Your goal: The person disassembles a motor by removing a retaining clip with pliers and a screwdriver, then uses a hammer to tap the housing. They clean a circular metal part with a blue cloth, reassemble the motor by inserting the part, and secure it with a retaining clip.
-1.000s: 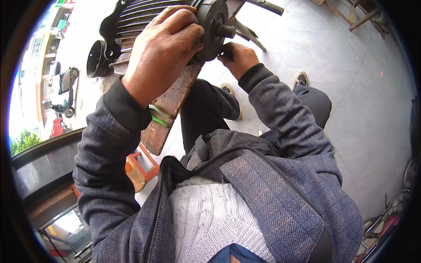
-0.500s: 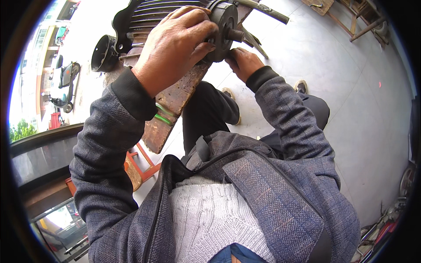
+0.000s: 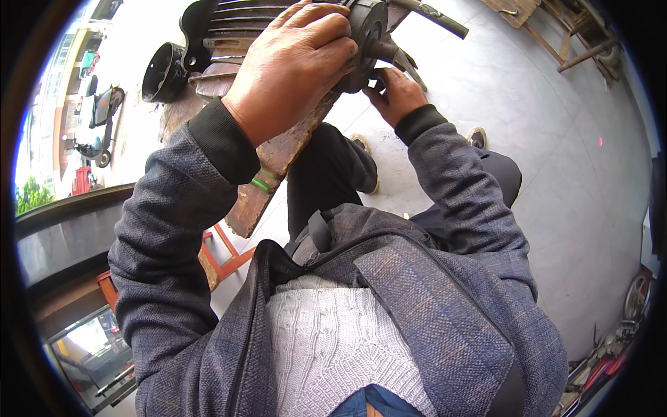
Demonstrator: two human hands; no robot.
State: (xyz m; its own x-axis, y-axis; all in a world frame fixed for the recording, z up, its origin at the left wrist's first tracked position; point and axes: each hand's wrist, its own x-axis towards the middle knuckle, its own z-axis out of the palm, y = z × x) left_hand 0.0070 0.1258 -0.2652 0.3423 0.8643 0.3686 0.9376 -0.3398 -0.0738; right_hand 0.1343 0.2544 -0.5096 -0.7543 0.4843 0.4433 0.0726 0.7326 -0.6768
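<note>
An electric motor with a finned housing lies on a worn wooden bench at the top. Its round dark end cover faces right, with a stub of shaft sticking out. My left hand wraps over the near side of this cover, thumb and fingers against its rim. Just below the cover's lower right edge is my right hand, thumb and forefinger curled toward each other. Something small and dark shows at those fingertips, too unclear to name.
A black open ring-shaped part stands left of the motor. Green bands circle the bench's near end. A red-framed stool is below it. A wooden stand is at far right; a scooter is parked outside.
My right hand has shifted slightly right, away from the cover's lower edge, and its thumb now shows. My left hand has slid a little toward the right along the cover.
</note>
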